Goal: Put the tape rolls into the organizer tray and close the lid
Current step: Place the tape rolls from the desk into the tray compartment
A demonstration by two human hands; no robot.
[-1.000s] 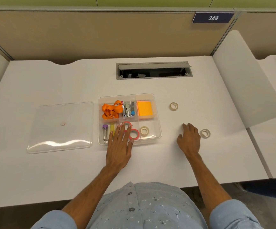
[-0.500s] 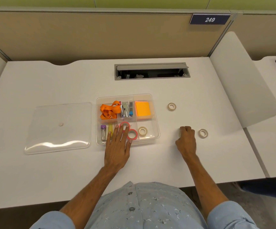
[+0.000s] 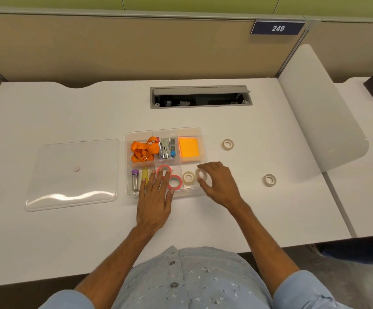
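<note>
The clear organizer tray (image 3: pixel 200 133) sits mid-desk, and its clear lid (image 3: pixel 69 157) lies flat on the desk to its left. Two pink tape rolls (image 3: pixel 175 182) and one clear tape roll (image 3: pixel 189 177) lie in the tray's front compartments. My right hand (image 3: pixel 220 186) pinches another clear tape roll (image 3: pixel 201 175) at the tray's right front edge. Flat on the tray's front rim rests my left hand (image 3: pixel 155 201), fingers spread and touching the pink rolls. Two more clear rolls, a far one (image 3: pixel 228 144) and a near one (image 3: pixel 269 180), lie on the desk to the right.
The tray also holds an orange lanyard (image 3: pixel 142 150), a stapler (image 3: pixel 165 149), orange sticky notes (image 3: pixel 188 147) and a small vial (image 3: pixel 134 179). A cable slot (image 3: pixel 201 97) opens at the back of the desk. A white divider panel (image 3: pixel 319 112) rises at right.
My right hand closed into a fist on the desk, then moved left to the tray's right edge with a clear tape roll in its fingers. My left hand stayed on the tray.
</note>
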